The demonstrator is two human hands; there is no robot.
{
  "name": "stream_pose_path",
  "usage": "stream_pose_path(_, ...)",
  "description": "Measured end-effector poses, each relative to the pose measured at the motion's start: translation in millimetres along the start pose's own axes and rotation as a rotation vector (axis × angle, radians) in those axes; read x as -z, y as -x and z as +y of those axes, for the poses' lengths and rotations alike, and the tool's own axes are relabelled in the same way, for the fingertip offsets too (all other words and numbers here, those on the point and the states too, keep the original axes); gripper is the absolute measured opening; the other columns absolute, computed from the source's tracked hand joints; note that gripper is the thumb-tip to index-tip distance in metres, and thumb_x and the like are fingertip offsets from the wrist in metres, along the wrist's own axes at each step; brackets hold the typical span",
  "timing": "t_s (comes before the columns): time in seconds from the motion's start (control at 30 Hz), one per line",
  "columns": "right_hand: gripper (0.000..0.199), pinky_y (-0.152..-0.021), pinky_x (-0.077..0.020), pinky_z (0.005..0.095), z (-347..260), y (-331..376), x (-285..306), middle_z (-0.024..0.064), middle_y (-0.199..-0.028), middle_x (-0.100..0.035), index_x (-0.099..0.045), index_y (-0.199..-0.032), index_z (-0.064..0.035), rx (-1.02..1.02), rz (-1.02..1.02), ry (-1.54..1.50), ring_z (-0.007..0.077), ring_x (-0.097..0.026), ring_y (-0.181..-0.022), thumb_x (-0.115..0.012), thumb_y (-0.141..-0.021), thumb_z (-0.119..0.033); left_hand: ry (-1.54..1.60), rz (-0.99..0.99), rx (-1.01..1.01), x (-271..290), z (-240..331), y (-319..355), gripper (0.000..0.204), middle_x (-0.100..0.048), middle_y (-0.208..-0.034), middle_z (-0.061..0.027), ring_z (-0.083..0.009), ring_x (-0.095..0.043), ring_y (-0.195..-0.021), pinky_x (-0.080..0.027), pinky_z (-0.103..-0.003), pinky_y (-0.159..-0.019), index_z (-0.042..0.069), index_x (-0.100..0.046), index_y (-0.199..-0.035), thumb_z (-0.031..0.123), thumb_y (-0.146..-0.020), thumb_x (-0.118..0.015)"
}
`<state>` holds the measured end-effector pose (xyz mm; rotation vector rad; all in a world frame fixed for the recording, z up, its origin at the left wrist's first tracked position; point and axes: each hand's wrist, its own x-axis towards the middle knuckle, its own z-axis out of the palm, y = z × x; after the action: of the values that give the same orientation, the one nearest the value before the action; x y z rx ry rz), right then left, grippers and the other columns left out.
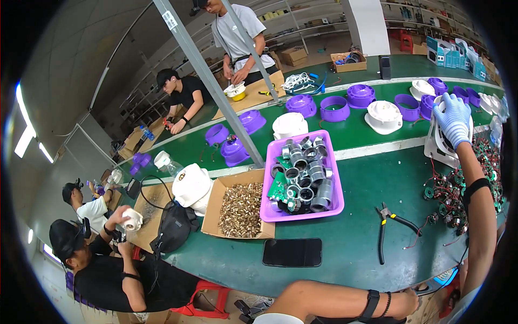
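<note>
My right hand (453,120) wears a pale blue-and-white striped glove. Its fingers are wrapped over the top of a white housing with a square base (443,154), which stands tilted on the green table at the right. The glove hides part of that housing. Below the table's front edge, my bare left hand (411,303) reaches across to the right, with a dark band and a beaded bracelet on its wrist. Its fingers are mostly hidden. Beside the housing lies a heap of small motors with red wires and green boards (458,200).
Pliers (384,232) and a black phone (292,252) lie near the front edge. A lilac bin (339,200) holds grey tubes and boards; a carton (213,216) holds small brass parts. Purple rings (334,109) and white housings (383,117) line the strip behind. Several co-workers sit or stand leftward.
</note>
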<state>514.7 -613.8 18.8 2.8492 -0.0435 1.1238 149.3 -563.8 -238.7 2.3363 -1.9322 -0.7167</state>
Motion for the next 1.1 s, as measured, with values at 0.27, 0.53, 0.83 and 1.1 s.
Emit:
stream_pose_path(0.27, 0.038, -0.085, -0.0485, 0.0474, 23, -2, -25, 0.0121, -0.101, -0.066, -0.065, -0.114, -0.0101, 0.034, 0.081, 0.030, 0.0316, -0.064, -0.096, -0.065, -0.089, -0.039, 0.102, 0.403, -0.095, -2, -1, 34, 0.017, -0.070, -0.076, -0.0088, -0.0258, -0.067, -0.075, -0.054, -0.040, -0.071, 0.010, -0.075, -0.081, 0.025, -0.081, -0.068)
stream_pose_path(0.53, 0.037, -0.085, -0.0492, 0.0467, 34, -12, -45, 0.0121, -0.104, -0.066, -0.064, -0.115, -0.0100, 0.075, 0.154, 0.031, 0.0316, -0.064, -0.098, -0.063, -0.091, -0.039, 0.117, 0.643, -0.080, -34, -6, 16, 0.016, -0.063, -0.071, -0.0057, -0.0265, -0.062, -0.069, -0.052, -0.043, -0.063, 0.016, -0.068, -0.068, 0.030, -0.076, -0.066)
stream_pose_path(0.83, 0.043, -0.086, -0.0487, 0.0465, 36, -11, -50, 0.0125, -0.105, -0.065, -0.063, -0.123, -0.0084, 0.058, 0.106, 0.025, 0.0318, -0.063, -0.099, -0.063, -0.092, -0.038, 0.029, 0.849, -0.190, -30, -14, 27, 0.015, -0.058, -0.080, -0.0071, -0.0254, -0.059, -0.068, -0.049, -0.042, -0.064, 0.012, -0.065, -0.082, 0.027, -0.082, -0.061)
stream_pose_path(1.1, 0.044, -0.087, -0.0488, 0.0461, 36, -10, -48, 0.0138, -0.107, -0.066, -0.063, -0.124, -0.0066, 0.053, 0.126, 0.033, 0.0320, -0.063, -0.099, -0.063, -0.092, -0.038, 0.046, 0.913, -0.231, -60, -12, 3, 0.015, -0.058, -0.080, -0.0068, -0.0251, -0.059, -0.068, -0.049, -0.041, -0.064, 0.012, -0.065, -0.081, 0.025, -0.085, -0.059)
